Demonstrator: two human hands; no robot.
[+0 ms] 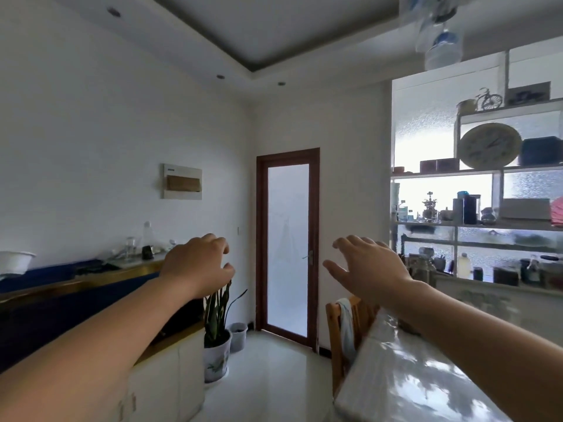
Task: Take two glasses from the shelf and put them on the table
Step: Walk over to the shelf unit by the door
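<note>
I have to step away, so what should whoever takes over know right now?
Left hand: raised, empty, fingers curled.
Right hand: raised, empty, fingers spread.
Shelf stands on the right, crowded with small items; I cannot pick out glasses there. One glass shows on the left counter.
Table at lower right holds no glasses.
Done: nothing. Left: fetch both glasses and set them on the table.

Two bare forearms, no sleeves in view; left hand and right hand wear no gloves, rings, watch or bands, nails short
</note>
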